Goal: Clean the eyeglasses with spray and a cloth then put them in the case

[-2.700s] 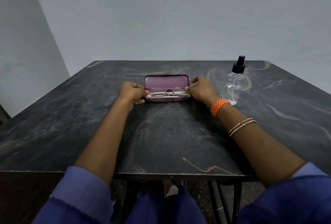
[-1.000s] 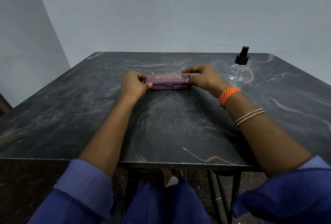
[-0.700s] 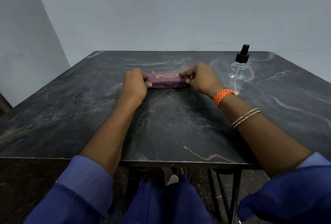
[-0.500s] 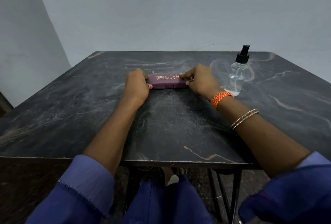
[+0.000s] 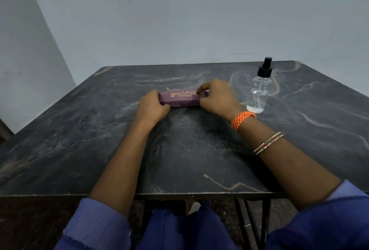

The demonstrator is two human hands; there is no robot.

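Closed purple case between both hands, beside spray bottle.

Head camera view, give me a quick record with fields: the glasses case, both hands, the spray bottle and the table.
case: purple eyeglasses case, lid down, gold lettering on top, lying flat on the table
left hand: left hand gripping the case's left end
right hand: right hand on the case's right end, fingers over the lid
bottle: clear spray bottle, black nozzle, upright, right of the case, untouched
table: dark marbled table
glasses: not visible
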